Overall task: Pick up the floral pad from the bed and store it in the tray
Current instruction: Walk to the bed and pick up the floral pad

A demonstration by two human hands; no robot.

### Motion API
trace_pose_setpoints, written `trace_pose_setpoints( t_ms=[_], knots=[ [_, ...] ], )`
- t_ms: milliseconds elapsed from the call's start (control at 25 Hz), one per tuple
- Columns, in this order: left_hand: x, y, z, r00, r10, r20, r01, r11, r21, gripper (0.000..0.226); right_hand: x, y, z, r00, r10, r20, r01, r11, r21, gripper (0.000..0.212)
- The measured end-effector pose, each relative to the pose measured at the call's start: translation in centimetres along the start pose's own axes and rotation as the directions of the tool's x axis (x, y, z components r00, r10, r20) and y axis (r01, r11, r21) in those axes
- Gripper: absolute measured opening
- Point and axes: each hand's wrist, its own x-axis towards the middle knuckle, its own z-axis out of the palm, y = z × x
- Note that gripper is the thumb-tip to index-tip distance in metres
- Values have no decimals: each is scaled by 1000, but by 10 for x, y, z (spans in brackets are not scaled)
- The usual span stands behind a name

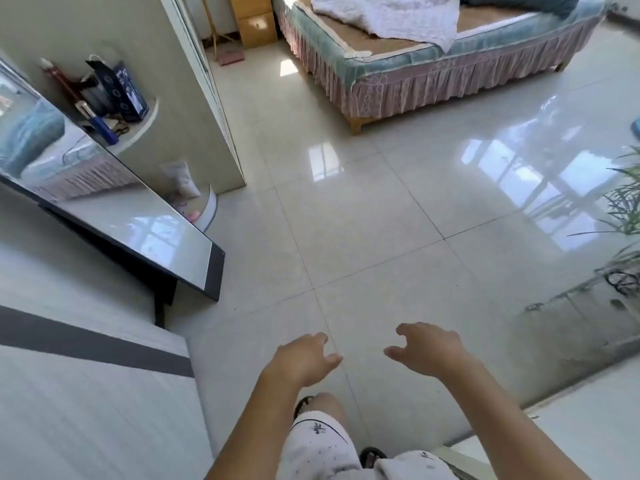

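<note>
The bed (433,77) stands far off at the top of the head view, with a blue cover, a pink skirt and a brown mat on top. A white quilted cloth (398,15) lies crumpled across it. I cannot pick out a floral pad or a tray. My left hand (304,358) and my right hand (429,348) hang out in front of me over the tiled floor, fingers apart and holding nothing. Both are far from the bed.
A leaning mirror (138,223) with a black frame stands at the left beside a white cabinet top (86,410). A wall shelf (138,129) holds bottles and a box. A potted plant (627,209) and a glass table (571,341) sit at the right. Shiny floor tiles (363,220) stretch to the bed.
</note>
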Motion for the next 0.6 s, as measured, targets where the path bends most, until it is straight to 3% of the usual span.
trace_pose_setpoints(
  t_ms=[240,600],
  knots=[
    [76,-14,-72,999,45,-17,-45,999,-26,57,83,-34,-51,994,-103,31,99,988,118,54],
    [213,-46,-255,994,94,-48,-86,984,158,55,230,-104,-193,996,-82,-27,86,979,185,52]
  ],
)
